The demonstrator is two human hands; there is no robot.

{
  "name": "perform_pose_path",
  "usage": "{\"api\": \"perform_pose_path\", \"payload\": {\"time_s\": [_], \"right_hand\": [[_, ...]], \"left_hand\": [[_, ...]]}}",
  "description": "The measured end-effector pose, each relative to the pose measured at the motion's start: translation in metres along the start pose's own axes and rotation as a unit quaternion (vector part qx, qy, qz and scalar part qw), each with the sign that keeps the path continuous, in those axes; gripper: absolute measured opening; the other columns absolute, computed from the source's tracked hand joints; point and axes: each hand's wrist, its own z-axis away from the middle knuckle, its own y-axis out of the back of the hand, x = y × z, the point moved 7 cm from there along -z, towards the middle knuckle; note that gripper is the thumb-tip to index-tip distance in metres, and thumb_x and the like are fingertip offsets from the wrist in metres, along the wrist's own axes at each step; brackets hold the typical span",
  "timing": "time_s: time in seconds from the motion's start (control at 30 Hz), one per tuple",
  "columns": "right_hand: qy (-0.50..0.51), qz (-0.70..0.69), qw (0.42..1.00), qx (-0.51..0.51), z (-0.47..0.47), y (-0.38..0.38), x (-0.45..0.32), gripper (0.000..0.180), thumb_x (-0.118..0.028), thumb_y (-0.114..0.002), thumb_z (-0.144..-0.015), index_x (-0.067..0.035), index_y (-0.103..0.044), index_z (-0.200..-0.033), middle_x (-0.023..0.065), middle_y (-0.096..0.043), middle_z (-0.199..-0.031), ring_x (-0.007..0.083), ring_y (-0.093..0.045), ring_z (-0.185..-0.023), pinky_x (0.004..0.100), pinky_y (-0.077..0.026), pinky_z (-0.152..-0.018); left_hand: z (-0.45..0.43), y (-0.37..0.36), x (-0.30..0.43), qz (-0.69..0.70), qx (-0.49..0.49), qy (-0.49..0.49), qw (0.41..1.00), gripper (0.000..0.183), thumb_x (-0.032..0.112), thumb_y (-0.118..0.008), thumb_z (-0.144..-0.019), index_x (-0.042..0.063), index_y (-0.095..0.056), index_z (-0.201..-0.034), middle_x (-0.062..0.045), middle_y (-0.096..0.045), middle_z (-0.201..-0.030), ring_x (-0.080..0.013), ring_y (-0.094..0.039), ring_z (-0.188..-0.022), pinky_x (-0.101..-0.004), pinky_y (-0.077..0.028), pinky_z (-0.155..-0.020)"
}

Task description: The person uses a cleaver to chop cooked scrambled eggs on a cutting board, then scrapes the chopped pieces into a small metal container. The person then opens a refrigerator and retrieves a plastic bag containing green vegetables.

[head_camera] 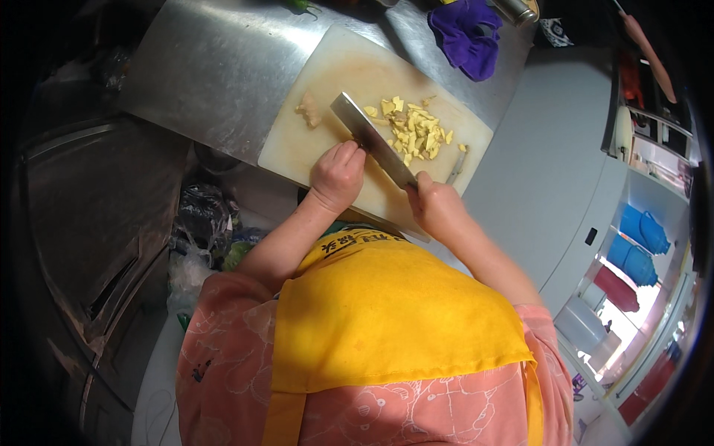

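My right hand (438, 203) grips the handle of a broad steel cleaver (376, 142), its blade slanting up and left over a white cutting board (295, 145). Curled fingers of my left hand (338, 170) press close to the blade's near side, around a small brownish piece, apparently ginger (360, 144), mostly hidden by fingers and blade. Beyond the cleaver lies a loose heap of cut yellow ginger (415, 131). An unpeeled ginger knob (308, 108) rests alone at the board's left. A thin grey strip (456, 168), too small to name, lies near the right edge.
The board lies on a stainless steel table (212, 67). A purple cloth (468, 39) and a metal cylinder (516, 11) are at its far side. A grey-white cabinet or appliance (535, 145) stands right. Plastic bags (201, 223) sit lower left. Another person's arm (650, 53) shows upper right.
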Motion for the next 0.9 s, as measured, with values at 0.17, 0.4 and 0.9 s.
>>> {"api": "perform_pose_path", "payload": {"time_s": [0.17, 0.4, 0.9], "right_hand": [[0.007, -0.02, 0.999, 0.032, 0.0, -0.007, 0.007, 0.021, -0.014, -0.064, -0.095, -0.001, -0.051, -0.086, 0.0219, -0.06, -0.059, 0.0442, -0.06, -0.055, 0.0516, -0.049, -0.051], [-0.061, -0.044, 0.994, 0.085, 0.015, 0.036, 0.005, 0.021, -0.013, -0.065, -0.096, -0.002, -0.05, -0.087, 0.0224, -0.061, -0.062, 0.0453, -0.06, -0.056, 0.0527, -0.048, -0.052], [-0.041, -0.051, 0.996, 0.057, 0.031, 0.02, 0.007, 0.019, -0.011, -0.066, -0.095, -0.001, -0.051, -0.087, 0.0236, -0.06, -0.063, 0.0464, -0.06, -0.059, 0.0518, -0.047, -0.051]], "left_hand": [[-0.004, 0.003, 0.006, -0.033, 0.001, -0.023, 0.999, 0.007, 0.002, -0.066, -0.077, 0.005, -0.061, -0.082, -0.01, -0.059, -0.087, -0.0285, -0.063, -0.078, -0.0373, -0.053, -0.067], [-0.006, -0.006, 0.004, -0.045, -0.013, 0.003, 0.999, 0.014, 0.005, -0.073, -0.078, 0.004, -0.066, -0.091, -0.011, -0.064, -0.095, -0.0316, -0.064, -0.084, -0.0403, -0.053, -0.073], [-0.006, -0.008, 0.008, -0.077, -0.046, -0.007, 0.996, 0.011, 0.006, -0.067, -0.076, 0.01, -0.061, -0.084, -0.008, -0.059, -0.09, -0.0288, -0.061, -0.084, -0.0405, -0.05, -0.07]]}}
